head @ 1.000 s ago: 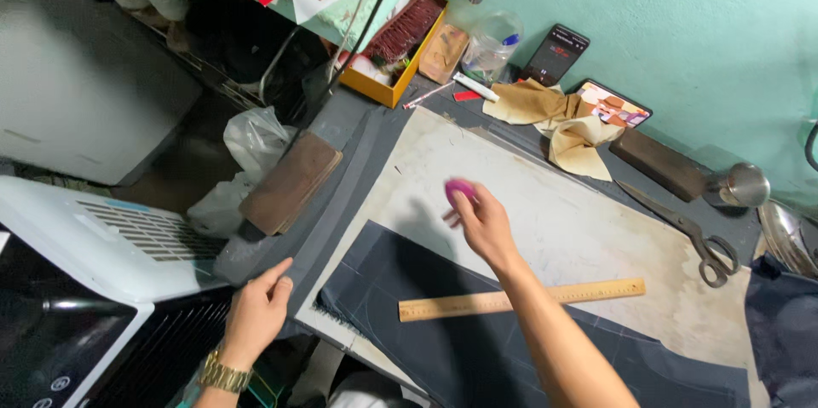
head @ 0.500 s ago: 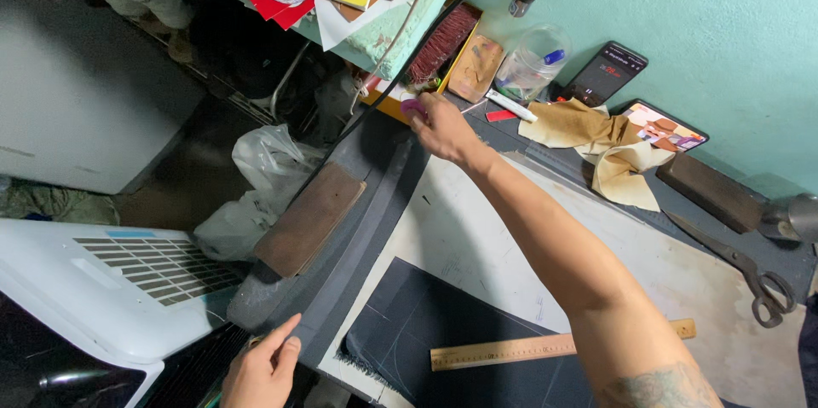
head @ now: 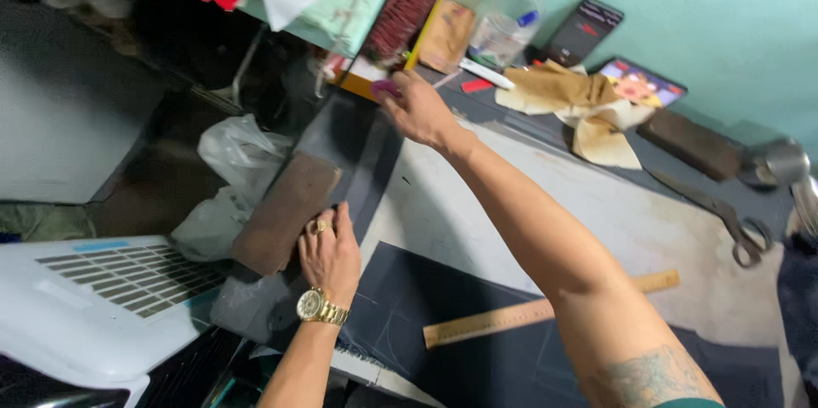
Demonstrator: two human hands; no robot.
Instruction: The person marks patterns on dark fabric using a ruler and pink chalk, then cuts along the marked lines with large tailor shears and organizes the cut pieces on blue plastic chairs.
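Note:
My right hand point(head: 417, 108) reaches far across the table and pinches a small pink piece of chalk point(head: 385, 87), right at the yellow tray point(head: 362, 84) at the back. My left hand point(head: 328, 255), with a gold watch and a ring, rests flat on the near left edge of the table, beside a brown block point(head: 285, 212). A dark navy cloth point(head: 477, 323) lies spread on the table under my right arm, with a wooden ruler point(head: 511, 318) on it.
Large scissors point(head: 724, 216) lie at the right. Tan paper pieces point(head: 579, 106), a dark block point(head: 694, 144), a plastic container point(head: 503, 33) and a brush point(head: 405, 8) sit along the teal wall. A white appliance point(head: 94, 306) and plastic bags point(head: 230, 169) are at the left.
My right hand carried the pink chalk from the middle of the table out to the yellow tray at the back. My left hand moved up onto the table edge beside the brown block.

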